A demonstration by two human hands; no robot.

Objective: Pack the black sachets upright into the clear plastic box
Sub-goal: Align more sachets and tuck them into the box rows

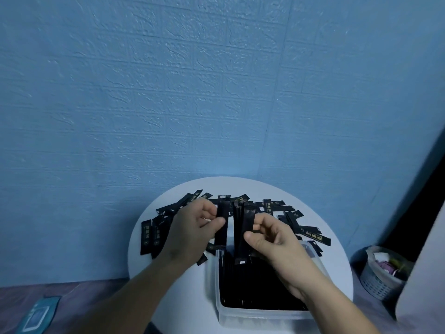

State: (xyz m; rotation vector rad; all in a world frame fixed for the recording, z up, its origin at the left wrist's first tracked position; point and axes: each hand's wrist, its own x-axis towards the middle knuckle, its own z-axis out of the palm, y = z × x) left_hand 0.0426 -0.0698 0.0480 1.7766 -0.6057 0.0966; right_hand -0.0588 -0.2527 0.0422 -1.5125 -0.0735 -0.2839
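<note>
Over the box (260,317), near side of the table (339,273) | my left hand (192,227) pinching one sachet (221,229) upright | right hand (269,239) gripping a small bunch (242,235) just beside it | box looks pretty full | loose pile (277,208) on the far side

Round white table (226,186) under left hand (190,229) & right hand (272,239). Blue brick-textured wall (216,92) beyond them. Grey basket (378,284) w/ scraps well right of right hand. Teal packet (39,314) on floor, low left of left hand.
</note>
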